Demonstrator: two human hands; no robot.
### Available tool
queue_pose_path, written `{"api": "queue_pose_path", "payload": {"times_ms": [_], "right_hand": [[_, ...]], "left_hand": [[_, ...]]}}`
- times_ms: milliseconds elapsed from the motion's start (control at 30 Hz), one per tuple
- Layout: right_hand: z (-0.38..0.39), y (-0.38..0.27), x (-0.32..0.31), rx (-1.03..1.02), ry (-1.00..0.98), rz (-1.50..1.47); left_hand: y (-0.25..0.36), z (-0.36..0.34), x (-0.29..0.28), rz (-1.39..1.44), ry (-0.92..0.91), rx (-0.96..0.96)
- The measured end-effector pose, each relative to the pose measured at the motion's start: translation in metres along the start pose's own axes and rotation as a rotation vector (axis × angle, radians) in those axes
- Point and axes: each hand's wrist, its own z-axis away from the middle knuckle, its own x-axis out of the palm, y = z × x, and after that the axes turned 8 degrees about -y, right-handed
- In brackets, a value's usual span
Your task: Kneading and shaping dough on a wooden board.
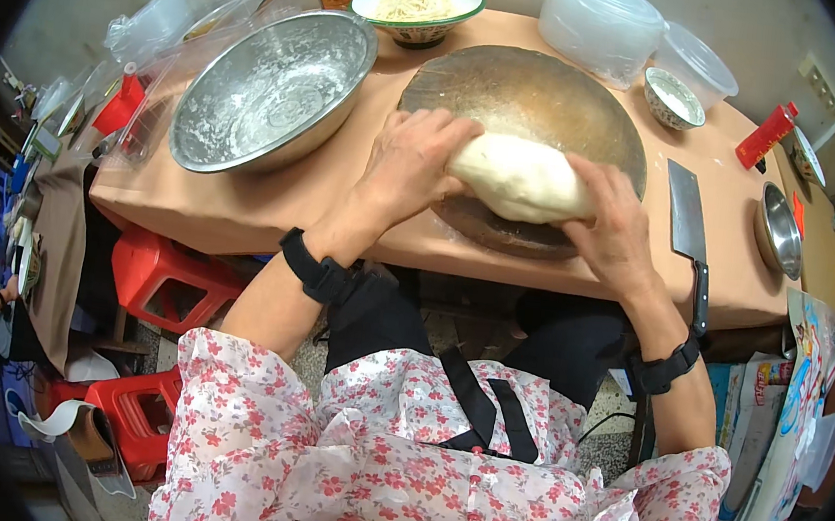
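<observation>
A long lump of pale dough [516,178] lies across a round wooden board [514,89]. My left hand [409,159] grips the dough's left end, fingers curled over it, and my right hand [603,213] grips the right end with thumb and fingers around it. A cleaver [686,211] lies on the table to the right of the board. A large steel bowl [267,95] dusted with white powder stands to the left.
On the cloth-covered table [163,191] are a bowl of pale shreds [414,4], clear tubs [596,27], a small bowl of white powder [673,96], a red bottle [763,133] and a steel bowl [777,230]. Red stools [175,277] stand below. Another person's hand [2,293] shows far left.
</observation>
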Motion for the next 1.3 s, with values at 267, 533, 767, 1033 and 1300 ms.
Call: {"api": "queue_pose_path", "payload": {"times_ms": [267, 533, 767, 1033, 1300], "right_hand": [[-0.014, 0.018, 0.001, -0.056, 0.052, 0.131], [-0.043, 0.025, 0.0, 0.055, 0.009, -0.07], [-0.049, 0.011, 0.014, 0.197, -0.191, -0.062], [0.044, -0.03, 0.037, -0.131, -0.002, 0.302], [-0.005, -0.003, 0.035, -0.083, 0.045, 0.209]], "left_hand": [[0.002, -0.007, 0.001, -0.201, 0.041, 0.013], [0.014, -0.04, -0.013, -0.066, -0.05, -0.022], [0.024, -0.045, 0.03, -0.1, -0.124, -0.061], [0.042, 0.05, 0.047, -0.261, 0.019, 0.155], [0.027, 0.001, 0.044, -0.278, 0.033, 0.108]]}}
